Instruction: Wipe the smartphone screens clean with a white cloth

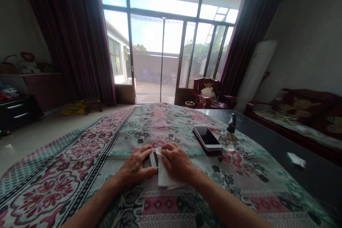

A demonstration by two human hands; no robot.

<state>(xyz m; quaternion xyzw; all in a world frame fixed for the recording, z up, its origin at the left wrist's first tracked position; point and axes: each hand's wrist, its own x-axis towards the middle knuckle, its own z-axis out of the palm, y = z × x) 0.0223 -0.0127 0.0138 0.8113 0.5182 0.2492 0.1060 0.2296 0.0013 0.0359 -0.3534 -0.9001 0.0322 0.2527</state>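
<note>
On the patterned tablecloth (128,165), a flat white-edged object with a black face (154,160), phone-like, lies between my hands and is mostly covered. My left hand (137,164) grips its left side, thumb at the near end and fingers at the far end. Bunched under the fingers of my right hand (176,160) is a white tissue (167,178), pressed onto the object's right part, its loose end hanging toward me. To the right lies a white phone (207,138) with a dark screen, resting on something dark. Beside it stands a clear bottle with a black pump top (232,124).
A crumpled white tissue (296,159) lies on the dark tabletop (275,142) at right. Beyond the table are glass doors (160,60), a wooden armchair (205,91) and a wooden sofa (299,110). A low black cabinet (20,108) stands at left.
</note>
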